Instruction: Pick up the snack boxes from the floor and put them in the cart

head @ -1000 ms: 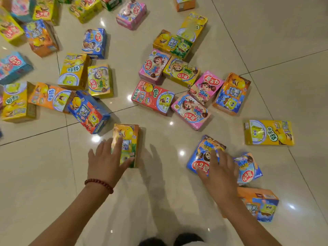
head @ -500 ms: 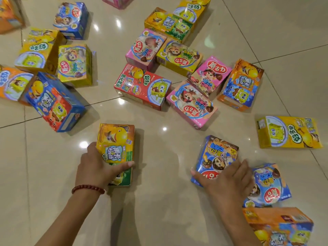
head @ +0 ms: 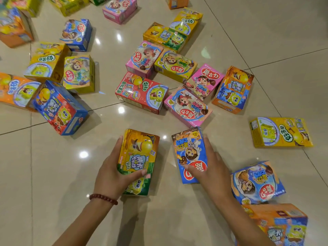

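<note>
From the head camera, the left hand point(head: 113, 176) gripped a yellow-green box point(head: 137, 157), fingers curled along its left edge and thumb across its face. The right hand point(head: 211, 167) held a blue box point(head: 190, 153), thumb on its front and fingers wrapped round its right side. Both boxes sat low over the glossy tiled floor point(head: 53, 174); whether they touched it could not be told. A red box point(head: 142, 92), a pink box point(head: 188, 107) and a yellow box point(head: 281, 132) lay scattered beyond them.
</note>
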